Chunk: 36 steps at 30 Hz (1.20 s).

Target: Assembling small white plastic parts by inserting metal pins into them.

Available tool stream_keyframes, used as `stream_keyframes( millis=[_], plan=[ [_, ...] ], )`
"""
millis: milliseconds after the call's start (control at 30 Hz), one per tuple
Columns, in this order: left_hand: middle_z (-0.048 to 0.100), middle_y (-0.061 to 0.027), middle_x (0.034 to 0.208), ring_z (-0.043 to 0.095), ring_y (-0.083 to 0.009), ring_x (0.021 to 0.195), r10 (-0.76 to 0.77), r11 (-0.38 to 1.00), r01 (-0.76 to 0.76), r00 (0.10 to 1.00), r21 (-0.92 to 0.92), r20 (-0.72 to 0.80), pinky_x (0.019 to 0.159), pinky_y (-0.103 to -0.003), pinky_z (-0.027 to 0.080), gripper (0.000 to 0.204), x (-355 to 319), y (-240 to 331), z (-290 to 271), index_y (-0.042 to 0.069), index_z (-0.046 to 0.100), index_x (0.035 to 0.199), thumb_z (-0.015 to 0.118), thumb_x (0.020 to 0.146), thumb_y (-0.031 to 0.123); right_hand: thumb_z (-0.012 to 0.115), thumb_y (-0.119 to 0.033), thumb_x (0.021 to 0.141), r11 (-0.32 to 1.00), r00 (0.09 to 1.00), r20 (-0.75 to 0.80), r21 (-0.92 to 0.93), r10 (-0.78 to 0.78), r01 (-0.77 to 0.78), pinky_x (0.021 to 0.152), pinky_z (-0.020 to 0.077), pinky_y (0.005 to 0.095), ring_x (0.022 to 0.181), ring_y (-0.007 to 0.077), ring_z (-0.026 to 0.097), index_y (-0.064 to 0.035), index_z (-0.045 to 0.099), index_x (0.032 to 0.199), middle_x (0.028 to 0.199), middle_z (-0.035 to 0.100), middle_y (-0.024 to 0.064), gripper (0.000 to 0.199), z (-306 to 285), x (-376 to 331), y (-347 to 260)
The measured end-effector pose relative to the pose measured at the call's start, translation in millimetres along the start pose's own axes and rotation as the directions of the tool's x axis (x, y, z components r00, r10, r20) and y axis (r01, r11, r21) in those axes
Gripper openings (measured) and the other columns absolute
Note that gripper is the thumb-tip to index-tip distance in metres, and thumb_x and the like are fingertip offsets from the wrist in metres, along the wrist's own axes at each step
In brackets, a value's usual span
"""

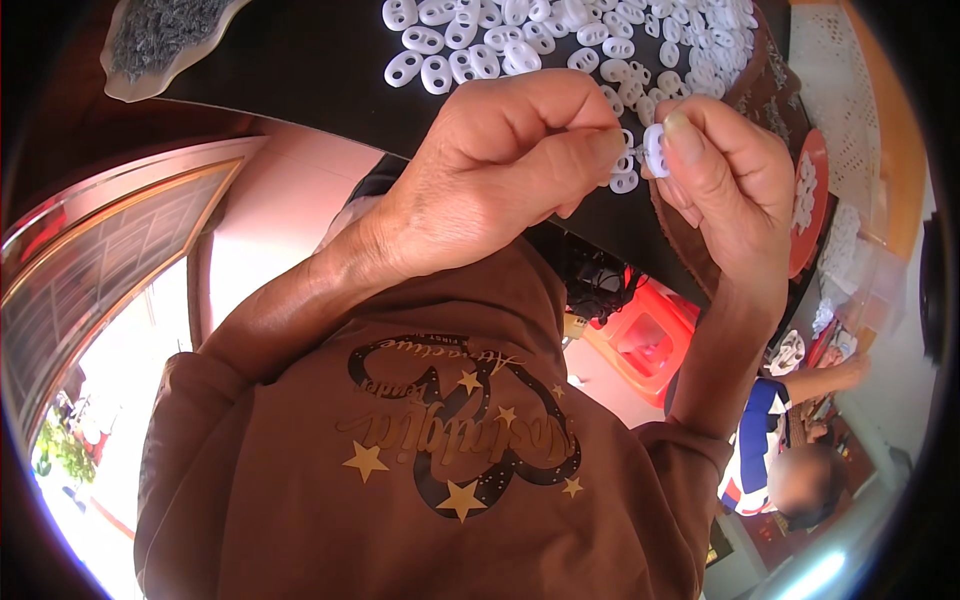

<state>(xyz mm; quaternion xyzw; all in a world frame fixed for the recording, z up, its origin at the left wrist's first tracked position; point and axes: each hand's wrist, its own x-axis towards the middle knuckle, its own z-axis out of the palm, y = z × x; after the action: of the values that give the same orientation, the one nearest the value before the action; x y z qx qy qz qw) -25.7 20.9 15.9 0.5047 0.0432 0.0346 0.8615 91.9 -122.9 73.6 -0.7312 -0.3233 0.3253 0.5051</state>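
Observation:
My right hand (728, 180) pinches a white plastic cord lock (656, 150), an oval piece with holes, between thumb and fingers. Close beside it on the left, my left hand (525, 165) is closed in a pinch. A thin greyish bit shows between its fingertips and the cord lock, too small to name. Both hands are raised over the near edge of a dark table (340, 115). Beyond them lies a heap of similar white cord locks (520, 55), a few showing right behind my fingertips.
A pale tray (125, 88) of small grey pieces stands at the far left. Right of my right hand is a red round dish (810, 230) with white pieces. Below the table sits a red plastic stool (645, 340). Another person (765, 440) sits at the right.

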Motion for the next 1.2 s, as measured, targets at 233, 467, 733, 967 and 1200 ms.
stream_keyframes(
  millis=[233,467,733,967,1200],
  plan=[
    [0.051,-0.0013,0.069,0.04,-0.0038,0.055,0.051,0.998,-0.051,0.999,0.038,0.019,0.049,-0.018,0.031,0.015,0,-1,-2,0.001,0.054,0.09,0.048,0.096,0.013,0.054,-0.015,0.094,0.995,1.0,0.022,-0.1,-0.007,0.009,0.046,0.0246,0.0185,0.052,0.0015,0.034,0.0046,0.059,0.091,0.065,0.046,-0.0031,0.021,-1,3,-1],
    [0.051,-0.0008,0.07,0.04,-0.0035,0.057,0.07,0.996,-0.072,0.997,0.056,0.028,0.05,-0.018,0.031,0.021,1,-2,-3,0.001,0.054,0.091,0.048,0.098,0.019,0.054,-0.014,0.094,0.989,0.999,0.043,-0.146,-0.016,0.022,0.047,0.024,0.0183,0.052,0.0011,0.034,0.0037,0.059,0.09,0.064,0.046,-0.0039,0.019,-2,4,-3],
    [0.051,-0.0005,0.072,0.04,-0.0033,0.057,0.07,0.996,-0.071,0.997,0.046,0.027,0.05,-0.018,0.031,0.021,0,-3,-3,0.001,0.054,0.092,0.047,0.098,0.02,0.055,-0.011,0.093,0.989,0.998,0.025,-0.137,-0.051,0.054,0.048,0.0251,0.0183,0.054,0.0015,0.035,0.0048,0.06,0.095,0.065,0.047,-0.004,0.017,1,7,2],
    [0.049,0.0006,0.071,0.039,-0.003,0.057,0.082,0.996,-0.083,0.996,0.039,0.019,0.05,-0.018,0.03,0.022,0,-5,-2,0.002,0.055,0.092,0.047,0.098,0.021,0.054,-0.012,0.094,0.992,0.999,-0.013,-0.119,-0.052,0.05,0.047,0.0248,0.0188,0.053,0.0018,0.034,0.0042,0.059,0.092,0.064,0.044,-0.0043,0.018,5,5,1],
    [0.05,0.0006,0.071,0.039,-0.0029,0.057,0.026,1.0,-0.026,1.0,-0.016,-0.004,0.05,-0.018,0.03,0.023,-2,-2,-2,0.002,0.055,0.092,0.049,0.098,0.023,0.05,-0.016,0.097,0.992,0.997,-0.039,-0.11,-0.074,0.069,0.046,0.0238,0.019,0.051,0.0012,0.031,0.0002,0.055,0.081,0.061,0.041,-0.0047,0.023,15,8,0]
  ],
)
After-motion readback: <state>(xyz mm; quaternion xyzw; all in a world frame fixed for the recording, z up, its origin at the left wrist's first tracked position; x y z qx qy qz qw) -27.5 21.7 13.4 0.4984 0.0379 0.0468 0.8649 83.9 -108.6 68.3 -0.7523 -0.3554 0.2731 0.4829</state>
